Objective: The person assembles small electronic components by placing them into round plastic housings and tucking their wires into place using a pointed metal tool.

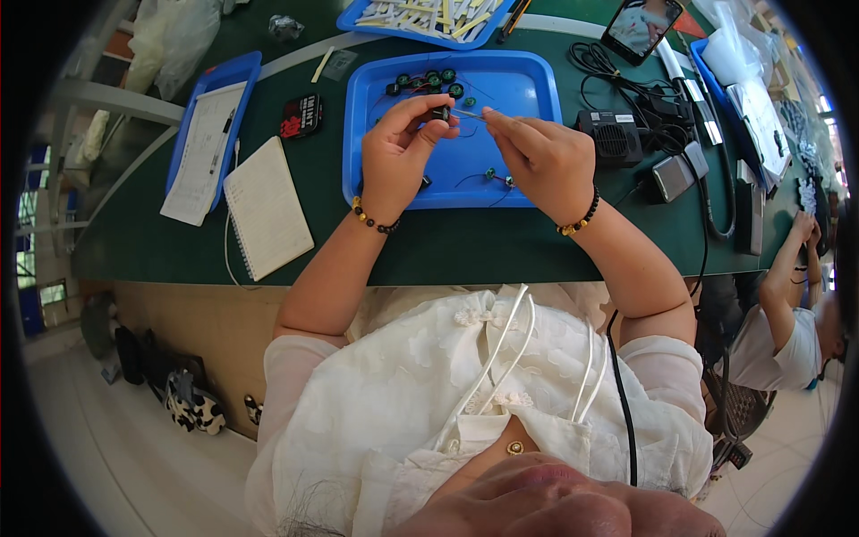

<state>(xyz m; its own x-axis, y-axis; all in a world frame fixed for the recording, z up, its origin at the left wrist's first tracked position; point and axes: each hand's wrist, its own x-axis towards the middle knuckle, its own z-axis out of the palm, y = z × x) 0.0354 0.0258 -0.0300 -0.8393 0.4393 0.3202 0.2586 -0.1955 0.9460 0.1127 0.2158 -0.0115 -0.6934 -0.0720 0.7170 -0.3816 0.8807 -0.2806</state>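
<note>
Over the blue tray (pixel 358 179), my left hand (pixel 398 152) pinches a small dark round electronic part (pixel 441 113) between thumb and fingertips. My right hand (pixel 548 161) is closed on a pair of thin metal tweezers (pixel 469 115), whose tip points left and comes up to that part; whether they touch I cannot tell. Behind my left fingers lie several similar round black-and-green parts (pixel 434 79) with thin wires. Below, between my hands, a small wired piece (pixel 492 174) rests on the tray floor. My fingers partly hide the held part.
Left of the tray are a black-and-red box (pixel 301 116), a spiral notebook (pixel 268 208) and a blue tray with papers (pixel 212 134). A second blue tray (pixel 367 29) of pale strips stands behind. To the right are a black device (pixel 610 137), cables (pixel 617 76) and a phone (pixel 641 30). Another person (pixel 792 331) sits far right.
</note>
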